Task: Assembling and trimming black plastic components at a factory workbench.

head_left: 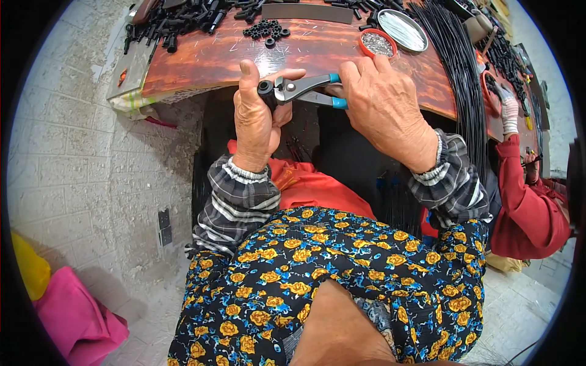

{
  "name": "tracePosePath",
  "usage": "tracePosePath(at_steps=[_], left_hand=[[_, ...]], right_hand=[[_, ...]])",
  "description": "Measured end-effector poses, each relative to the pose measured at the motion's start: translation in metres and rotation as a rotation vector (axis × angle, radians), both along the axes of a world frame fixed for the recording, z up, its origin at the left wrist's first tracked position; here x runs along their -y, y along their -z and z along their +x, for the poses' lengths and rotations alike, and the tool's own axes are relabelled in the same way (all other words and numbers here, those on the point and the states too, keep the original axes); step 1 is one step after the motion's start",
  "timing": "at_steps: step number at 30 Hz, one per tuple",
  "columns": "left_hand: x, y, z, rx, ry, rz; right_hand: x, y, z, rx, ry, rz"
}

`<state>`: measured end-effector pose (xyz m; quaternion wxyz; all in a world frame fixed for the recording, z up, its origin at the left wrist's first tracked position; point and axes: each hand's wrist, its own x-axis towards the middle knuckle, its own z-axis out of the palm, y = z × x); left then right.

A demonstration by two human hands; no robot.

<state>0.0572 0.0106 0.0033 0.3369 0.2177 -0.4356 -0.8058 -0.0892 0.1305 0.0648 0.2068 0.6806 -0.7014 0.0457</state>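
My left hand [252,122] is closed on a small black cylindrical part [265,90] with a round, ring-like end, its thumb pointing up. In my right hand [389,107] is a pair of end-cutting pliers [305,87] with teal grip ends. The metal jaws of the pliers meet the side of the black part, just right of my left thumb. Whether the jaws bite on anything is too small to tell. Both hands are raised at the near edge of the wooden table [207,64].
Small black rings [264,28] lie on the table, with black parts [210,15] at the far left. Right of them are a red dish of small metal pieces [376,44], a round tray of white strips [403,30] and long black rods [448,58]. A co-worker's red sleeve [519,189] is at right.
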Motion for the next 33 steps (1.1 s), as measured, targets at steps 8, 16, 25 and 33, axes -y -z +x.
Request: tracePosePath(at_steps=[8, 16, 25, 33], left_hand=[[-0.003, -0.005, 0.003, 0.051, -0.119, -0.043], [0.006, -0.005, 0.014, 0.044, -0.046, -0.044], [0.008, -0.003, 0.012, 0.057, -0.023, -0.093], [0.022, -0.004, -0.010, -0.065, -0.134, -0.105]], right_hand=[[0.012, 0.022, 0.007, 0.140, 0.022, -0.095], [-0.004, 0.011, 0.007, 0.349, -0.033, 0.084], [0.013, -0.005, 0.014, -0.050, 0.001, 0.097], [0.028, 0.051, -0.017, 0.239, -0.055, -0.264]])
